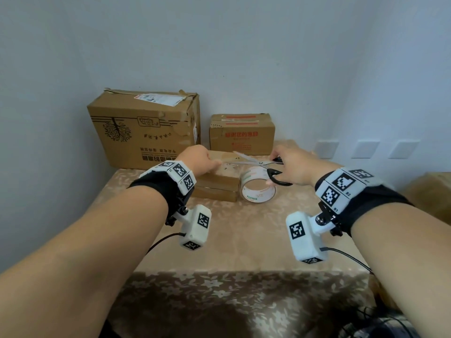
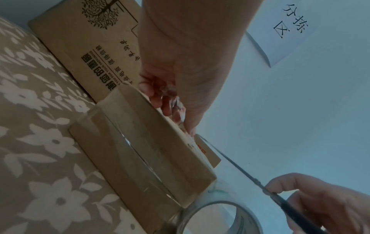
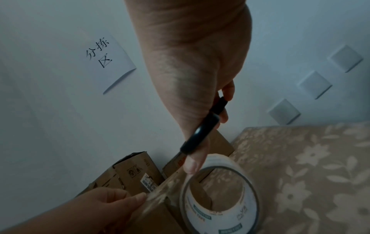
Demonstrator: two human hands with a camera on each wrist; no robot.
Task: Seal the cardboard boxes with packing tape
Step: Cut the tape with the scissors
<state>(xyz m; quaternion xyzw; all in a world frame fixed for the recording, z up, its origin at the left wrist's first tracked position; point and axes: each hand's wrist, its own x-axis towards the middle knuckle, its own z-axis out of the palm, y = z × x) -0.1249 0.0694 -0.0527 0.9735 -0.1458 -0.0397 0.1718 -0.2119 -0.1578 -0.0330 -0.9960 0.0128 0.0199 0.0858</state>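
A small flat cardboard box (image 1: 217, 181) lies on the floral table, with a clear tape roll (image 1: 258, 189) standing on edge against its right end. My left hand (image 1: 214, 164) pinches a stretched strip of clear tape (image 3: 158, 196) above the box top. In my right hand (image 1: 275, 170) are black-handled scissors (image 1: 253, 162), their blades parted around the strip between the roll and my left fingers. The left wrist view has the box (image 2: 144, 150), the roll (image 2: 216, 218) and the scissors (image 2: 260, 185) in it. The scissors' black handle (image 3: 204, 126) and the roll (image 3: 220, 197) appear in the right wrist view.
A large printed cardboard box (image 1: 144, 128) and a medium box with red print (image 1: 241, 135) stand against the back wall. The table (image 1: 244, 240) carries a beige flowered cloth. Wall plates (image 1: 366, 149) sit at the right, a paper sign (image 3: 108, 61) hangs above.
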